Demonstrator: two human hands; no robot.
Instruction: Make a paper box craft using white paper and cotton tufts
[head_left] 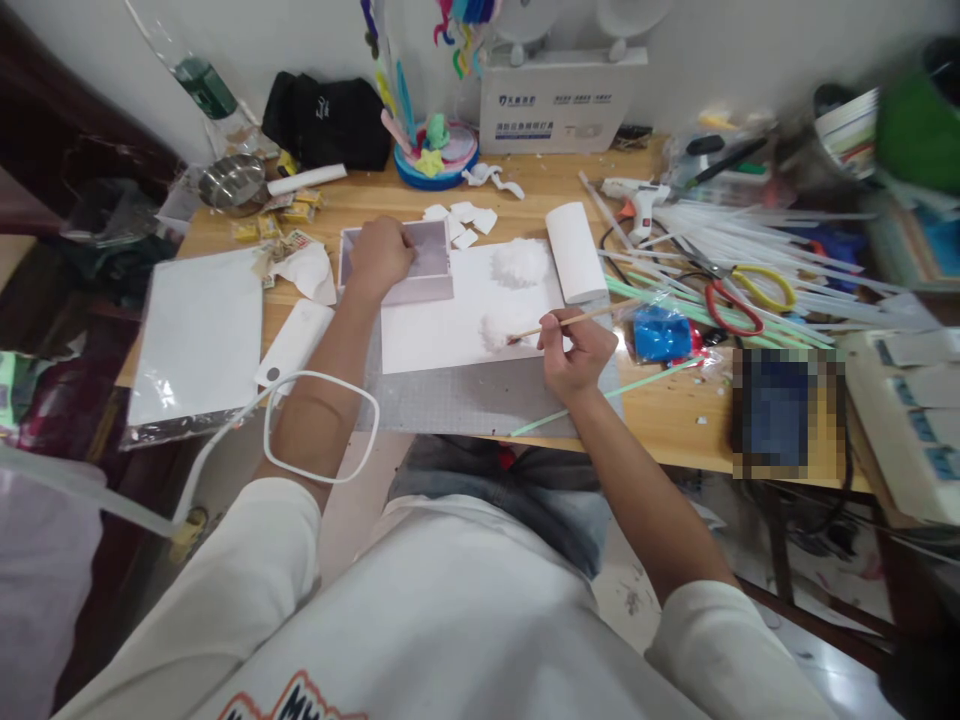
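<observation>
My left hand (382, 257) is closed over the left part of a shallow, open light-coloured box (431, 262); what its fingers hold, if anything, is hidden. Between the fingers of my right hand (574, 352) is a thin wooden stick (592, 314), its dark tip touching a small white fluffy pile (495, 332). A larger white fluffy pile (519, 263) lies behind it. Both piles rest on a white sheet (420, 338) over a grey cutting mat (465, 398). A white roll (575, 252) lies at the sheet's right edge.
White scraps (466, 222) lie behind the box. At the right are a glue gun (641, 205), scissors (750, 290) and many thin sticks (750, 235). A white lamp ring (321, 376) hangs over my left forearm. A bagged white pad (199, 335) lies left.
</observation>
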